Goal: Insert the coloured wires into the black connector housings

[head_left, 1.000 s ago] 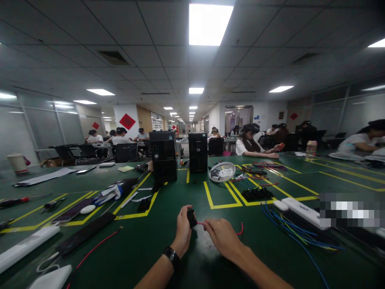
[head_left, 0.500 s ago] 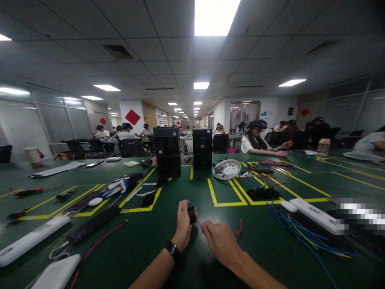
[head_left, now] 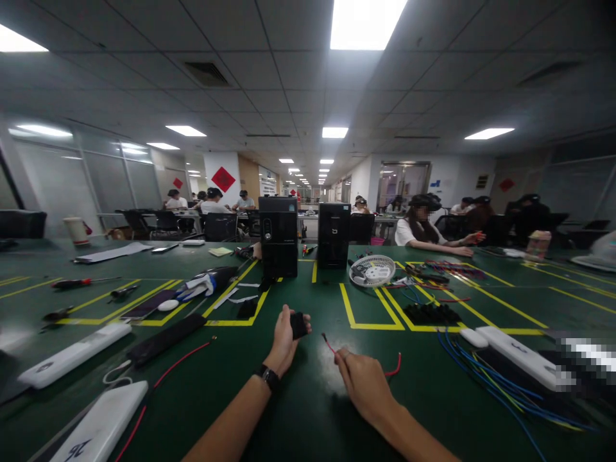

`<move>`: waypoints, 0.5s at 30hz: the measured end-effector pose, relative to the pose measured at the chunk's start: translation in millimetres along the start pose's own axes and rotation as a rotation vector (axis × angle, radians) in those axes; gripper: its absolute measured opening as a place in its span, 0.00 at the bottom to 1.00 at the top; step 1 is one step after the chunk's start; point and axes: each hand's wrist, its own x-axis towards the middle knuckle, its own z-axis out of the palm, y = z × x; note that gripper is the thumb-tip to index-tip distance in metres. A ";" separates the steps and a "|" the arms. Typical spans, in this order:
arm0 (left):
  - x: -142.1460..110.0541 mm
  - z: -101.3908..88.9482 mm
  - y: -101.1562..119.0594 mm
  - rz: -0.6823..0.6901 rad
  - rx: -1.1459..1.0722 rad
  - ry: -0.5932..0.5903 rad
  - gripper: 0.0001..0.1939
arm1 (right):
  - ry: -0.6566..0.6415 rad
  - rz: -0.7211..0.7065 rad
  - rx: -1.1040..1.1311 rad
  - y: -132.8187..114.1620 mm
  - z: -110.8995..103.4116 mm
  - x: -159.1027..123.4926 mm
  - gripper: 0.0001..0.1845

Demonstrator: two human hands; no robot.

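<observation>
In my left hand rests a small black block, held between thumb and fingers; what kind of part it is does not show. My right hand pinches a red wire between thumb and fingertips. The wire's dark-tipped end points up toward the block, with a gap between them. Its other end curls out past the right side of that hand. A second red wire with a metal tip lies on the green table to the left.
Two black computer cases stand ahead. Beyond the yellow tape lie a white basket and several black blocks. Blue wires and a white power bank are on the right; white devices and a screwdriver lie left.
The red wire's end, earlier at the black block, is now apart from it. My hands have drawn away from each other, and the view has turned slightly left.
</observation>
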 end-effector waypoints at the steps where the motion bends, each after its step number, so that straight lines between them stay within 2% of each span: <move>1: 2.8 -6.8 0.5 -0.009 0.126 -0.034 0.21 | 0.004 0.017 0.021 3.6 -1.5 1.3 0.17; 4: 15.4 -20.8 -1.0 0.049 0.581 -0.108 0.22 | -0.018 0.034 0.037 13.3 -1.3 1.6 0.17; 6: 25.9 -25.2 -1.6 0.099 0.830 -0.105 0.22 | -0.036 0.022 0.038 16.5 0.7 0.2 0.18; 12: 40.8 -34.8 12.9 0.145 1.106 -0.117 0.21 | -0.084 0.029 0.047 18.9 0.4 -2.2 0.17; 15: 35.6 -44.8 25.1 0.160 1.260 -0.219 0.20 | -0.094 0.032 0.061 23.2 -1.6 -2.4 0.17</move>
